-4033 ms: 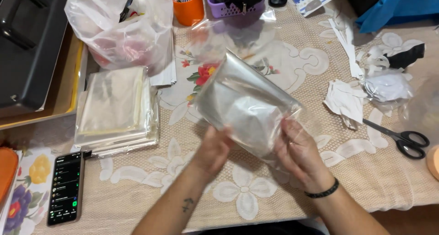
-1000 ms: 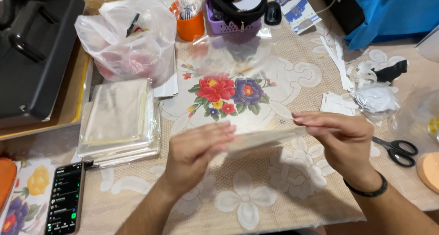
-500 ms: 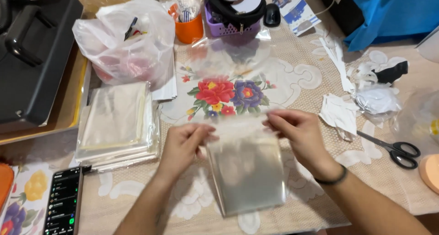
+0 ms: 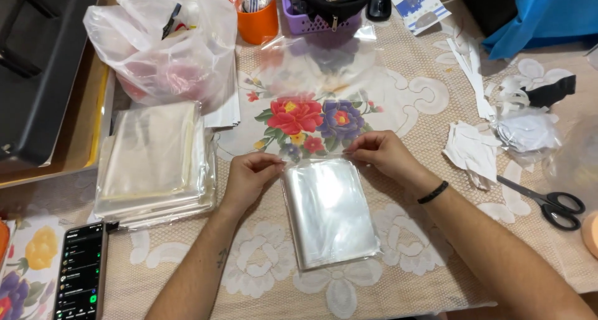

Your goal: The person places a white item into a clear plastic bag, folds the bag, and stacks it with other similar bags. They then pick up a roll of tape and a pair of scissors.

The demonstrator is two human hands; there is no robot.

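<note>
Clear plastic fills the middle of the table, where we pinch a see-through bag (image 4: 328, 212) by its top edge, one corner in each hand. Our left hand (image 4: 251, 175) closes thumb and fingers on the upper left corner; our right hand (image 4: 381, 154), with a black band at the wrist, closes on the upper right. The bag lies flat on the lace tablecloth (image 4: 430, 258), its far edge just below a printed flower sheet (image 4: 311, 117). To our left sits a stack of more clear bags (image 4: 156, 164), and beyond it a crumpled white plastic bag (image 4: 163, 43). A phone (image 4: 80, 280) lies at the near left edge. Well to the right, black scissors (image 4: 548, 202) rest beside scraps of white paper (image 4: 473, 152). An orange cup (image 4: 256, 15) and a purple basket (image 4: 321, 18) stand at the far side.
</note>
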